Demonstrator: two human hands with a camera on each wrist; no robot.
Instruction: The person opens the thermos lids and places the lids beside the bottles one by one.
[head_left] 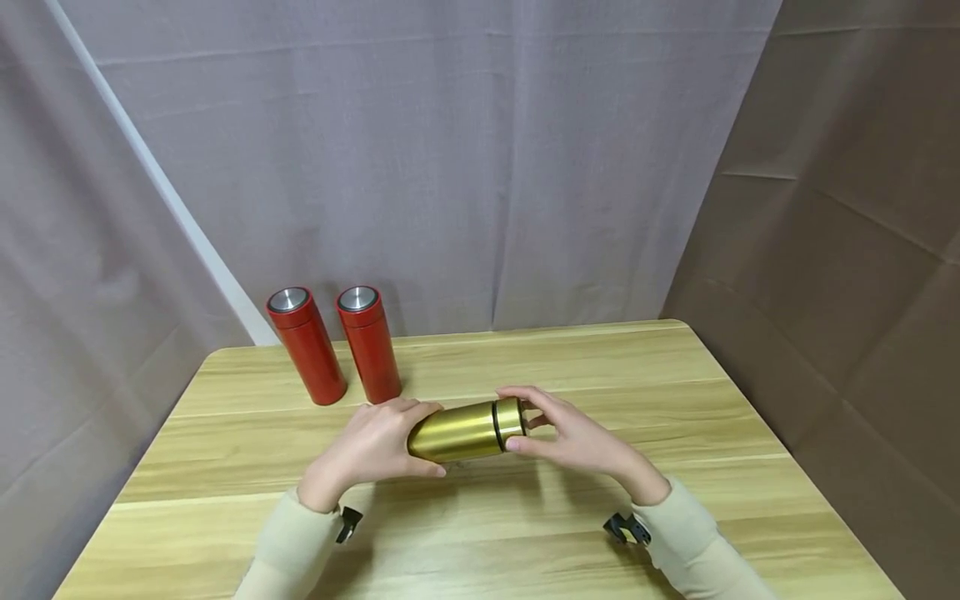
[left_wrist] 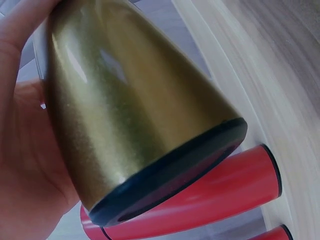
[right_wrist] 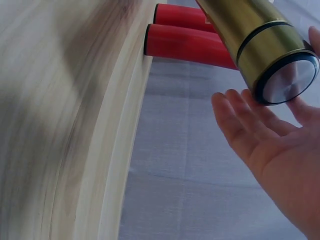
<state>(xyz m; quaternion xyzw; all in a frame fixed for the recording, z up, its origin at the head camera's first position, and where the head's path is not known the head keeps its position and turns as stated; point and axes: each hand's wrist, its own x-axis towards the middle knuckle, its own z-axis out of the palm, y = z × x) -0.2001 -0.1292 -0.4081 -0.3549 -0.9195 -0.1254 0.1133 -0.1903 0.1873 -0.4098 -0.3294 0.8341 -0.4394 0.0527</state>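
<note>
A gold thermos flask (head_left: pixel 461 432) lies on its side in the air between my hands, its lid toward the right. My left hand (head_left: pixel 378 442) grips the base end, thumb on the near side. In the left wrist view the flask body (left_wrist: pixel 120 95) and its black-rimmed bottom fill the middle. At the other end my right hand (head_left: pixel 573 437) holds the gold lid (head_left: pixel 510 421) with thumb and fingertips. The right wrist view shows the lid's silver disc top (right_wrist: pixel 291 82) facing the right palm, which stays apart from it.
Two red thermos flasks with silver tops, a left one (head_left: pixel 309 350) and a right one (head_left: pixel 371 350), stand upright on the wooden table (head_left: pixel 637 367), beyond my left hand. Grey curtains (head_left: pixel 420 167) hang behind the table and at both sides.
</note>
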